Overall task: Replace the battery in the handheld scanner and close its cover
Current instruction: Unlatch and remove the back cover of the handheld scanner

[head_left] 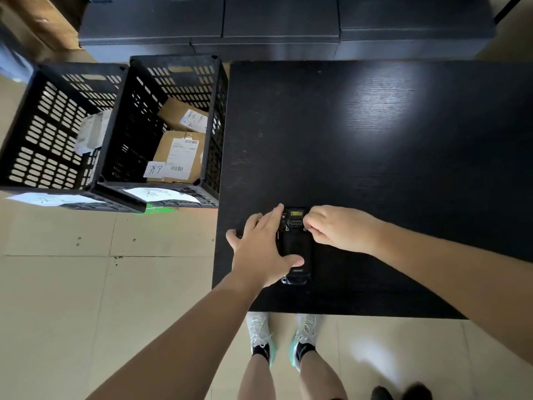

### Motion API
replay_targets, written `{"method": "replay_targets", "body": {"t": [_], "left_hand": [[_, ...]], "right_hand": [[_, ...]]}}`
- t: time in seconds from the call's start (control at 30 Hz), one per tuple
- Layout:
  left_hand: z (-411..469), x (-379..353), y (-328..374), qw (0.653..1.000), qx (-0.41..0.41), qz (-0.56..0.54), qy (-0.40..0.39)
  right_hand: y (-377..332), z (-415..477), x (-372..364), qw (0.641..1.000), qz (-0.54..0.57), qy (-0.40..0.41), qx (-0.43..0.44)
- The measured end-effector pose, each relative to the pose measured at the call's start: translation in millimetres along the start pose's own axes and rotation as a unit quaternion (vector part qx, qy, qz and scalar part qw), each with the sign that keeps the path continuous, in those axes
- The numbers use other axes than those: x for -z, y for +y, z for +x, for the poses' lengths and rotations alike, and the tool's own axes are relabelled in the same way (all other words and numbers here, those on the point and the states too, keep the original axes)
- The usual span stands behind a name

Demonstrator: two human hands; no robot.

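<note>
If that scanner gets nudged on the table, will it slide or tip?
The scanner lies flat, back up, so tipping looks unlikely. The table looks smooth, so it might slide; the left hand seems to steady it. Its hard casing suggests it is rigid.

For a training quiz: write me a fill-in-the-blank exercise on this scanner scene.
1. The scanner lies on a ____ table.
2. The left hand rests on the scanner's ____ side.
3. The right hand pinches at the scanner's ____ end, the one away from the person.
4. The crate nearest the table holds cardboard ____.

Missing words: black; left; far; boxes
</note>
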State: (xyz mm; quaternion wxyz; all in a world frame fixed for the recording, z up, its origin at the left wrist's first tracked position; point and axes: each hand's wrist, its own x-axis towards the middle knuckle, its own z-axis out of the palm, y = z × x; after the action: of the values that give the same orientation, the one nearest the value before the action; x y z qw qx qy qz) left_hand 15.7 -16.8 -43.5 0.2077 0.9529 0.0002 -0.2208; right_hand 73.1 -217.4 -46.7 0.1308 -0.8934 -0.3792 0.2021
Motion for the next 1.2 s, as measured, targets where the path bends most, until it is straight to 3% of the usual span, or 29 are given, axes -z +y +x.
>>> {"method": "replay_targets", "body": {"t": [0.23,0.47,0.7,0.83,1.0,1.1,1.2], "left_hand": [[-1.0,1.0,1.4,1.0,0.0,0.003,-0.004],[-0.5,-0.5,2.5,1.0,0.002,0.016,0.006],[-1.0,-0.9,2.3,1.0,0.001,0.018,0.002],[-1.6,-1.0,2.8,1.0,0.004,0.021,0.007],[-2.9,1.4,7.2,1.0,0.027,0.006,0.003],[-4.6,1.6,13.4,0.999,0.036,0.001,0.0],[-9.6,2.7,18.0,0.999,0.04,-0.018,0.003]], "right_hand": [[25.6,17.6,14.4,0.971,-0.136,-0.084,0.176],[40.5,44.8,28.8,0.908,-0.199,-0.081,0.36],[40.1,55.5,27.5,0.898,-0.212,-0.129,0.363],[39.7,55.5,27.9,0.903,-0.181,-0.094,0.378],[30.3,31.4,24.0,0.96,-0.125,-0.125,0.216],[9.0,1.7,11.3,0.999,0.028,-0.031,-0.008],[-24.1,-28.4,-13.3,0.939,0.24,0.121,-0.216]]}}
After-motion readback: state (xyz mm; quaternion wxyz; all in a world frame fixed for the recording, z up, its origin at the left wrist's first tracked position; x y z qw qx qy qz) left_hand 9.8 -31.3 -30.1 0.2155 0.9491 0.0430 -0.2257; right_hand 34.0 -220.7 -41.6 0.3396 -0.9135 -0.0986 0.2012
